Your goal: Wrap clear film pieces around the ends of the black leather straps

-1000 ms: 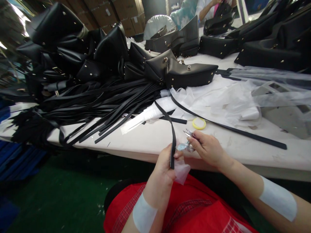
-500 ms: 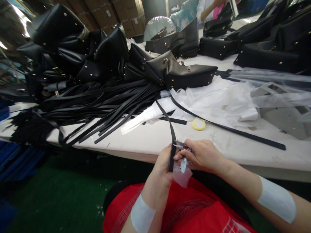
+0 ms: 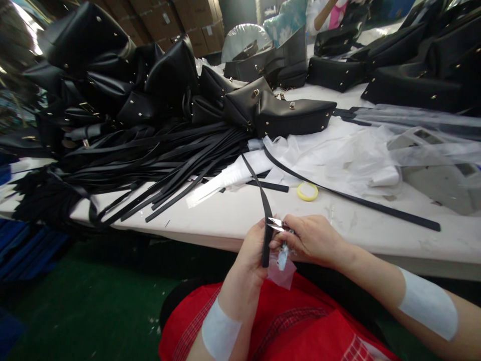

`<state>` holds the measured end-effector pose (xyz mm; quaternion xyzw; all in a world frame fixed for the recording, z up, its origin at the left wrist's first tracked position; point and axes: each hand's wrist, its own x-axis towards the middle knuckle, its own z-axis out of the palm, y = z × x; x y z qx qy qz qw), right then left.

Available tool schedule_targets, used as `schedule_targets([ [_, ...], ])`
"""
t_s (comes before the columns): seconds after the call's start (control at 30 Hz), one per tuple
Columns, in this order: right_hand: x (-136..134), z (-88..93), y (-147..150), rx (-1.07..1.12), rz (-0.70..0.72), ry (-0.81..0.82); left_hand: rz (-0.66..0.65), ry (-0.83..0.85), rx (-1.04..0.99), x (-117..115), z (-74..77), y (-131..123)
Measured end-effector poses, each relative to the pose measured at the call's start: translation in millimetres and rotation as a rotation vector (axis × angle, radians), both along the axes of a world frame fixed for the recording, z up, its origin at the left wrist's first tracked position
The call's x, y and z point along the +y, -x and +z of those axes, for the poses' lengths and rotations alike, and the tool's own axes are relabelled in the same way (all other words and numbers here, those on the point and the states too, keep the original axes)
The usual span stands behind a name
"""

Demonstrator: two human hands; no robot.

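My left hand is closed around the end of a black strap, which runs up from the hand onto the table. In my right hand is a pair of thread snips, its two pointed blades spread and touching or almost touching the strap's edge. A crumpled scrap of clear plastic film hangs below the fingers of my right hand. Another black strap lies across the table to the right. My fingers hide the strap's grip point and most of the snips' handle.
A thick bundle of black straps covers the table's left side. Black handbags are piled behind it and at the right. White plastic sheets and a yellow tape roll lie ahead. A co-worker's arm shows at the back.
The snips' blades have turned and spread a little, catching more light near the strap. Both hands stay nearly in place. The co-worker's arm at the back has shifted.
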<state>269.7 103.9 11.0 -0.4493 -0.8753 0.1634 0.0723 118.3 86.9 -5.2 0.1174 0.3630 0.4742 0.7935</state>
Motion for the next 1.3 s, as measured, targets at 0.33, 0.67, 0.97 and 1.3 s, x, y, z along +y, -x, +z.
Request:
schedule_targets([
  [0.33, 1.4, 1.4, 5.1, -0.021, 0.021, 0.028, 0.020, 0.007, 0.140, -1.5, 11.3, -3.7],
  [0.67, 5.7, 4.9, 7.0, -0.035, 0.059, 0.012, 0.035, 0.019, 0.168, -3.8, 14.3, -3.3],
  [0.97, 6.9, 10.8, 3.1, 0.047, 0.072, 0.078, 0.048, -0.001, 0.230, -4.6, 18.0, -3.1],
  [1.3, 2.6, 1.9, -4.0, 0.447, -0.186, 0.144, 0.005, -0.031, 0.165, -3.1, 12.1, -2.0],
])
